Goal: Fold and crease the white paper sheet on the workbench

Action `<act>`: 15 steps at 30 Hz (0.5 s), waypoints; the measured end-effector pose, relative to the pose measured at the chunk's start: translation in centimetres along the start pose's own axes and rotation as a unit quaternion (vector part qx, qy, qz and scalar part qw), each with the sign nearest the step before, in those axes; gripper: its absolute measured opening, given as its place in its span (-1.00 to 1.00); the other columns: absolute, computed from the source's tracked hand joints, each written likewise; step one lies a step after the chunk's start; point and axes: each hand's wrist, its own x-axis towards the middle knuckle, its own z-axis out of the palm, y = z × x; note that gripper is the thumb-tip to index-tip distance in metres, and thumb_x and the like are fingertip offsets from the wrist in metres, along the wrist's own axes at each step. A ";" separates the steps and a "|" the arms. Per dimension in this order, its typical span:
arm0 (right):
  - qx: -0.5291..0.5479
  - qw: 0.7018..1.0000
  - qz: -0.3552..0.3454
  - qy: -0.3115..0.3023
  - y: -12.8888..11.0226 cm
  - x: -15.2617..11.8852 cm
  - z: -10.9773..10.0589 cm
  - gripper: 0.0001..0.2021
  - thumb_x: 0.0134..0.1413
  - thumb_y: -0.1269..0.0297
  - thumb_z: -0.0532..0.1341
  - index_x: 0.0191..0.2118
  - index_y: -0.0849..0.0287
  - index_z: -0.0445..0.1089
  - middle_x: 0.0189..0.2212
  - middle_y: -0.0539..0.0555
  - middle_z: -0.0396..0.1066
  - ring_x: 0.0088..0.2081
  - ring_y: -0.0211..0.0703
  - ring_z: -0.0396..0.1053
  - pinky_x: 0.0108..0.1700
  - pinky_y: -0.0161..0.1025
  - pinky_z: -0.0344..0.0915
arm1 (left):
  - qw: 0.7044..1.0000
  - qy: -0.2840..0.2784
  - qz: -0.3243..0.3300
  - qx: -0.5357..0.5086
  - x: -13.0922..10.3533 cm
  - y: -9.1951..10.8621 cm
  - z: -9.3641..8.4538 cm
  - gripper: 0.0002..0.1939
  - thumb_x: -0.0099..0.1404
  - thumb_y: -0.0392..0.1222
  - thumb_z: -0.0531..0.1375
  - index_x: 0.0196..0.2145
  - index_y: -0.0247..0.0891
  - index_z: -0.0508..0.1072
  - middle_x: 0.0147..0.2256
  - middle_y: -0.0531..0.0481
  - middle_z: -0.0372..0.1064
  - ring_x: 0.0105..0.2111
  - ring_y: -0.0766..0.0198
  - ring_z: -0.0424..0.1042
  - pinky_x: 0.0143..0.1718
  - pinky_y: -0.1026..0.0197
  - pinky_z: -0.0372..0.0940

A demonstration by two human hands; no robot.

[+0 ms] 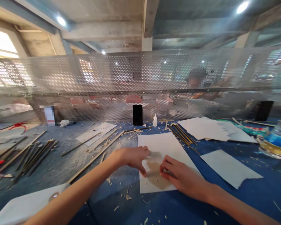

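Note:
A large white paper sheet (175,147) lies on the blue table in front of me. My left hand (135,157) rests at its left edge, fingers apart, thumb pointing toward me, with nothing in it. Over the sheet's middle is my right hand (175,172), its fingers curled and pressed together near the paper; whatever they hold, if anything, is too small to make out. Shadows of both hands and a few pale shavings show on the sheet between them.
Dark thin sticks (182,136) lie beyond the sheet, near a white bottle (155,120) and a black phone (137,115). Stacked papers (203,128), a torn sheet (229,167) and a water bottle (277,140) are at right. More sticks (36,156) lie left. A perforated screen (121,75) stands behind.

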 end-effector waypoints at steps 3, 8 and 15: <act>0.005 1.000 0.001 -0.003 -0.2 -0.1 -0.1 -0.89 0.31 0.35 0.08 -0.18 0.12 0.35 -0.15 0.06 0.29 -0.13 -0.14 0.33 -0.11 -0.22 0.28 | 1.000 -0.002 -0.005 0.005 -0.1 0.2 -0.2 -0.40 0.03 -0.09 0.43 -0.03 -0.30 0.33 -0.02 -0.18 0.33 0.01 -0.02 0.32 -0.01 0.15 0.25; 0.036 0.999 -0.001 -0.018 -0.7 -0.1 -0.3 -0.87 0.33 0.29 0.07 -0.18 0.12 0.36 -0.13 0.07 0.30 -0.14 -0.15 0.34 -0.11 -0.23 0.28 | 1.000 -0.002 -0.009 0.009 -0.1 0.4 -0.3 -0.47 0.05 -0.07 0.41 -0.08 -0.27 0.35 -0.05 -0.17 0.34 -0.02 -0.01 0.34 -0.02 0.14 0.27; 0.043 0.999 -0.006 -0.017 -0.9 -0.1 -0.3 -0.87 0.33 0.28 0.08 -0.17 0.11 0.37 -0.15 0.06 0.31 -0.14 -0.15 0.34 -0.09 -0.22 0.29 | 1.000 0.005 0.005 -0.013 0.0 0.0 -0.1 -0.44 0.02 -0.06 0.42 -0.05 -0.22 0.36 -0.04 -0.14 0.37 0.01 -0.08 0.32 0.01 0.06 0.26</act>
